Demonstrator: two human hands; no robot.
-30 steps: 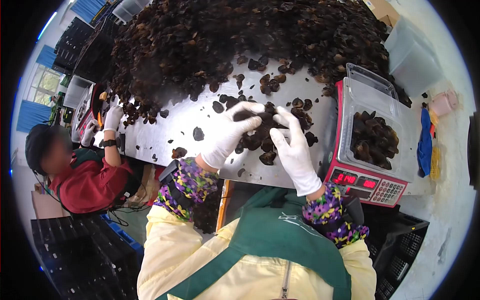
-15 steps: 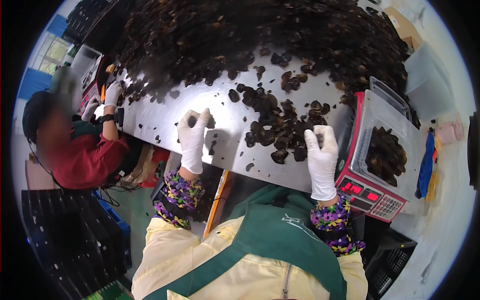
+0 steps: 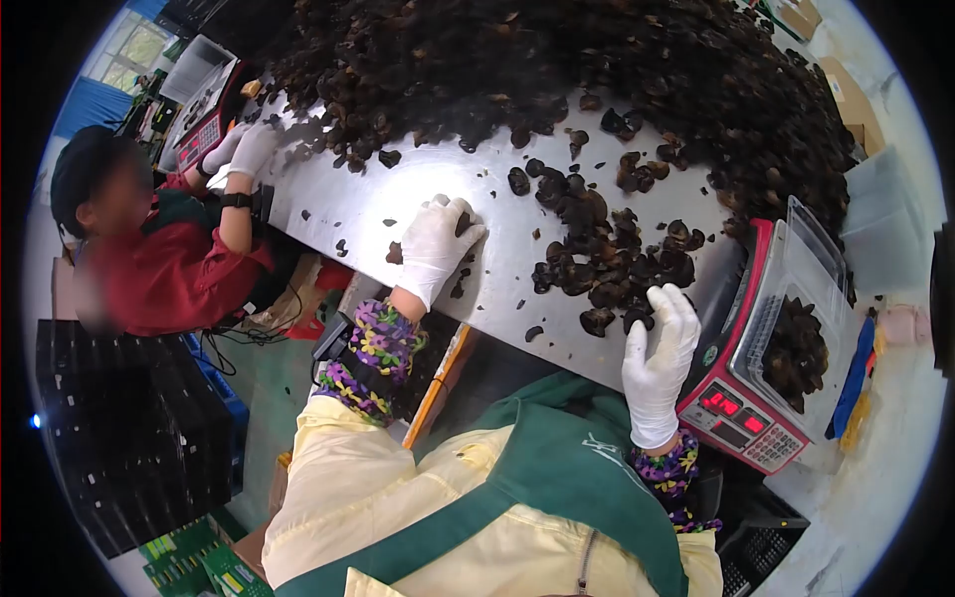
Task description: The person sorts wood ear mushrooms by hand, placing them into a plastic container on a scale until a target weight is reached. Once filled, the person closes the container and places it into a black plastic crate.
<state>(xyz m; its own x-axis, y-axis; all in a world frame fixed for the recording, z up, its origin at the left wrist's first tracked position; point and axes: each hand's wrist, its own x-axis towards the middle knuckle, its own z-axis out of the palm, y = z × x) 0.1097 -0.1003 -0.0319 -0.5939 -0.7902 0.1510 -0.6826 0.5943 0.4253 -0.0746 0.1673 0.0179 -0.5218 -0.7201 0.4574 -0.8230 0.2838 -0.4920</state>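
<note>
My left hand (image 3: 435, 251), in a white glove, is low over the metal table (image 3: 348, 214). Its fingers are curled, with a dark piece of wood ear mushroom (image 3: 464, 223) between thumb and fingers. Small scraps lie beside it. My right hand (image 3: 662, 363), gloved too, is at the near edge of a loose cluster of wood ear mushrooms (image 3: 607, 249). Its thumb and fingers are apart, and a dark piece shows just beyond the thumb tip. Right of this hand, a red digital scale (image 3: 741, 418) carries a clear plastic box (image 3: 841, 333) with more mushrooms (image 3: 798, 350) inside.
A large heap of dark mushrooms (image 3: 448, 70) covers the far side of the table. At left, a co-worker in a red sleeve (image 3: 189, 274) works by another scale (image 3: 204, 134). Black crates (image 3: 129, 428) are stacked lower left. A clear bin (image 3: 880, 224) stands at right.
My left hand has lowered toward the table, its fingers now pointing right. My right hand has opened from a pinch. The whole view has shifted slightly; the co-worker's hands have drawn together.
</note>
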